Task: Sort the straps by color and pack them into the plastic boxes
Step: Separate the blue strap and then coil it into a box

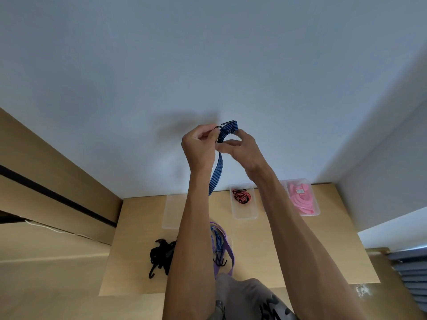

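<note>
Head view: both hands are raised in front of a pale wall, well above the table. Left hand has its fingers curled, pinching the black hook end of the blue strap between thumb and forefinger. Right hand grips the same strap just beside the left, thumb and fingers closed round a folded upper portion that shows blue with dark stripes above the knuckles. From the hands the blue strap hangs down between the two forearms and passes behind the left forearm; its lower run is seen again on the table with black hooks at the end, lying over a purple strap near the front edge. Left of these, partly behind the left forearm, lies a tangle of black straps with hooks showing. Along the back edge of the table stand three clear plastic boxes. Left box shows no contents where it is visible; part of it is hidden by the arm. Middle box holds a coiled red-and-black strap at its far end. Right box holds pink straps and a small white label whose text is too small to read. Grey patterned clothing shows at the bottom edge
</note>
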